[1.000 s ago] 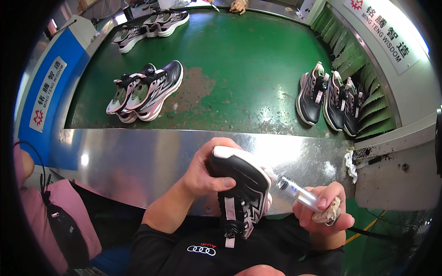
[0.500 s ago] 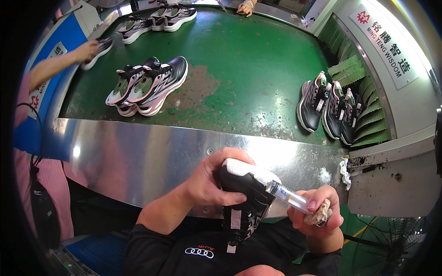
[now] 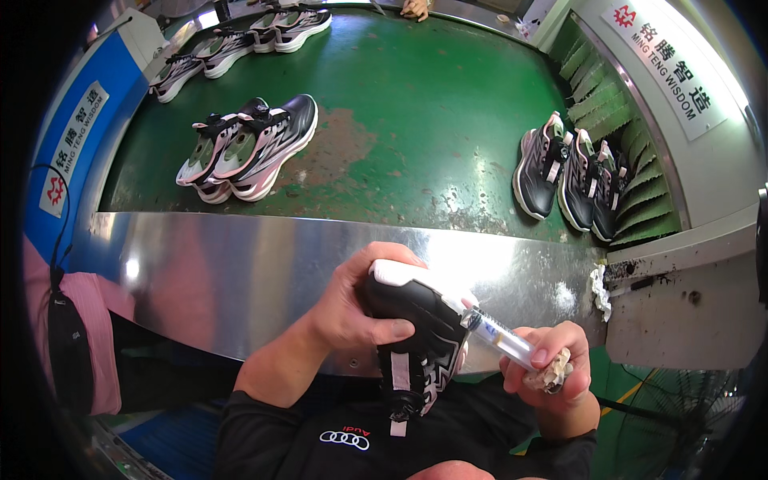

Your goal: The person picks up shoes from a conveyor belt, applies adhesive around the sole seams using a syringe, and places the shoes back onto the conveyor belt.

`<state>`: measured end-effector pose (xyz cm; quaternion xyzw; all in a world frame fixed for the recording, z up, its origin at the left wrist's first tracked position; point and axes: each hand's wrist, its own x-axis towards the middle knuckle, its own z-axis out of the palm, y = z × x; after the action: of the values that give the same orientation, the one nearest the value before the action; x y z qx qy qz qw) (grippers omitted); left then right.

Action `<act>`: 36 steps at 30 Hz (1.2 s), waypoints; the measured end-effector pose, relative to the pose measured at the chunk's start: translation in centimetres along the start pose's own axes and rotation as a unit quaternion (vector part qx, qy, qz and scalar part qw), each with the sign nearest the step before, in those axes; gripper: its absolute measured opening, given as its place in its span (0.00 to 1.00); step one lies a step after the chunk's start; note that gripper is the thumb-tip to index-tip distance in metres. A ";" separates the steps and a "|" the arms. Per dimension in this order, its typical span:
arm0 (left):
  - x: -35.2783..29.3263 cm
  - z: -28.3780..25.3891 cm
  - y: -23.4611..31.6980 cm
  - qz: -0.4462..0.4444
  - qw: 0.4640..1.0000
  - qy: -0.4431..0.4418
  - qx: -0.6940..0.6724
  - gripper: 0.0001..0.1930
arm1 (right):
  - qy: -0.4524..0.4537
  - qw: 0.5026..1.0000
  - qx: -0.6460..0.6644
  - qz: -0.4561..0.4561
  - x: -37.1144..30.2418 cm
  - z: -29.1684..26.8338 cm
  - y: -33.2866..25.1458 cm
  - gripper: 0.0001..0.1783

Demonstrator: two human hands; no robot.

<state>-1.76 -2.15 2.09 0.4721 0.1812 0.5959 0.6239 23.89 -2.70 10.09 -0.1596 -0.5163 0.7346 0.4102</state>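
My left hand (image 3: 344,308) grips a black sneaker (image 3: 412,316) with a white sole, held sole-up and tilted above the metal edge, thumb across its upper. Pink-white tabs and laces hang toward my body. Between the fingers of my right hand (image 3: 570,352) is a clear plastic syringe (image 3: 502,339). Its tip meets the seam between sole and upper, on the side facing my right hand. A crumpled, yellowish-white wad (image 3: 554,373) is held in the same hand at the syringe's rear end, hiding the plunger.
Ahead lies a green conveyor belt (image 3: 416,120) behind a metal ledge (image 3: 200,264). Sneakers (image 3: 264,148) stand at left centre, several (image 3: 224,52) far left, others (image 3: 540,172) at right by green strip curtains (image 3: 640,168). Another person's hand (image 3: 416,9) rests at the far edge. A fan (image 3: 680,416) stands lower right.
The other person's arm at the left has withdrawn, leaving the sneaker it held on the belt beside the far-left row. My sneaker has shifted slightly left and up, the syringe tip staying at its seam.
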 end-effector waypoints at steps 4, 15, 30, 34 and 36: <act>0.1 -0.4 -0.3 -0.006 0.999 0.034 -0.002 0.30 | 0.009 1.000 0.001 0.002 -0.6 -0.6 0.6 0.29; 0.9 -0.7 -0.5 -0.039 0.988 0.145 -0.030 0.34 | 0.005 1.000 0.011 -0.029 -2.5 -2.6 3.8 0.24; 1.7 -2.5 -1.1 -0.072 0.993 0.090 -0.040 0.31 | 0.001 1.000 -0.010 -0.025 -4.2 -3.2 5.7 0.22; 1.6 -2.3 -0.9 -0.092 0.975 0.158 -0.122 0.30 | 0.011 1.000 -0.014 0.003 -5.3 -3.1 6.0 0.21; 1.5 -2.3 -1.0 -0.100 0.971 0.170 -0.133 0.30 | 0.009 1.000 -0.020 0.013 -5.9 -3.0 5.9 0.21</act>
<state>-2.64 0.26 0.68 0.2562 0.2504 0.6205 0.6976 26.93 -6.07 2.49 -0.1812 -0.5250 0.7282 0.4016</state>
